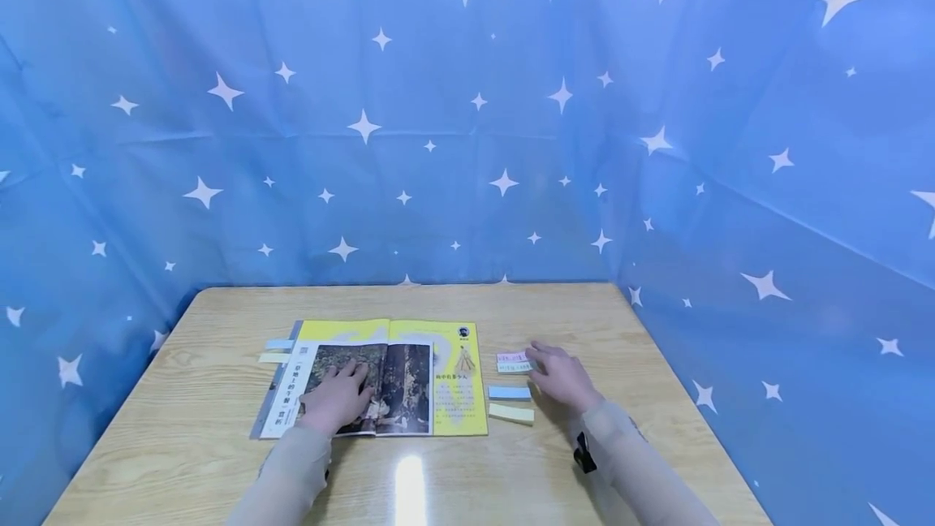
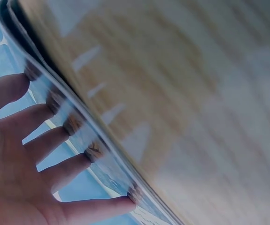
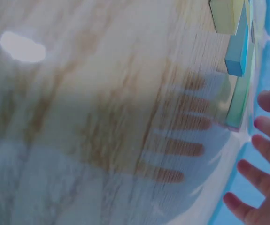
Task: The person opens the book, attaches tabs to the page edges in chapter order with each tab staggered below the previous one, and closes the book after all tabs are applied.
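Note:
An open magazine (image 1: 463,420) with yellow pages and a large dark photo lies flat on the table. My left hand (image 1: 336,398) rests on the photo with its fingers spread; in the left wrist view the fingertips (image 2: 81,161) touch the page. To the right of the magazine are small sticky note pads: a pink one (image 1: 511,358) and a green one (image 1: 511,367) with handwriting, then a blue pad (image 1: 510,393) and a pale yellow pad (image 1: 511,413). My right hand (image 1: 562,380) is beside the pink and green pads, fingers apart, its fingertips close to their right ends.
Blue and pale yellow sticky tabs (image 1: 273,358) stick out from the magazine's left edge. The wooden table (image 1: 168,404) runs back to a blue curtain (image 1: 424,217) with white stars, which also hangs along both sides.

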### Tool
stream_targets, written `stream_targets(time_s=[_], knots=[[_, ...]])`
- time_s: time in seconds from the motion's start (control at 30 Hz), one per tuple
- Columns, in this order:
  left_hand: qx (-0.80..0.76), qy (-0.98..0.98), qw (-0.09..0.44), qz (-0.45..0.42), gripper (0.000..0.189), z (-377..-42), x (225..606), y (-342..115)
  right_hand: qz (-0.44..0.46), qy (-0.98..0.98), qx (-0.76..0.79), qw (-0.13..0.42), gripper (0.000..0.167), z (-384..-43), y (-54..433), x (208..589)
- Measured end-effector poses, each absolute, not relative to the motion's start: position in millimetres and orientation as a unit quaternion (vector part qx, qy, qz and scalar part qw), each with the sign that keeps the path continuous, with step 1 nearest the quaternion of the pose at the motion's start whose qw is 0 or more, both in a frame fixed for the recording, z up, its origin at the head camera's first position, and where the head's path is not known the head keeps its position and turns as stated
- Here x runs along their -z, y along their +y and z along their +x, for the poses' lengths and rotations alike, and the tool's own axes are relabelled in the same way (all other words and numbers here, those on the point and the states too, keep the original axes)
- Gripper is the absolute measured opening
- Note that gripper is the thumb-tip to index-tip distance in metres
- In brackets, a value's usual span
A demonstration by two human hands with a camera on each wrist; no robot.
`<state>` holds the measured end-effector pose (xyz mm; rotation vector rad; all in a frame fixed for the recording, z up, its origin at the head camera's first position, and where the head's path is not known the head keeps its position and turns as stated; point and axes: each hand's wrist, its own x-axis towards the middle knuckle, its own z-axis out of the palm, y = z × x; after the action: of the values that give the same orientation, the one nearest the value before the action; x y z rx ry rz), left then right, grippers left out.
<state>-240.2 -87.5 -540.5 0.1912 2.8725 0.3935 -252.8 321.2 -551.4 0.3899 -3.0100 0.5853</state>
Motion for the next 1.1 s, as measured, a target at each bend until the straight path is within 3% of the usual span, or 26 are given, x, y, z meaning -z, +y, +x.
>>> stream_targets(time_s=[0.4, 0.77, 0.97, 1.1], knots=[[-0.149, 0.983, 0.088, 0.056, 0.054, -242, 541, -92, 0.113, -0.980, -0.163, -0.030, 0.042, -258, 314, 548], [-0.120, 0.990, 0.049, 0.052, 0.048, -248, 541, -89, 0.102, -0.978, -0.183, -0.013, 0.032, -274, 313, 551], [-0.107, 0.992, 0.040, 0.052, 0.048, -249, 536, -84, 0.090, -0.977, -0.192, 0.005, 0.015, -284, 311, 554], [-0.106, 0.993, 0.026, 0.047, 0.045, -248, 531, -78, 0.075, -0.981, -0.180, 0.010, 0.017, -289, 311, 555]])
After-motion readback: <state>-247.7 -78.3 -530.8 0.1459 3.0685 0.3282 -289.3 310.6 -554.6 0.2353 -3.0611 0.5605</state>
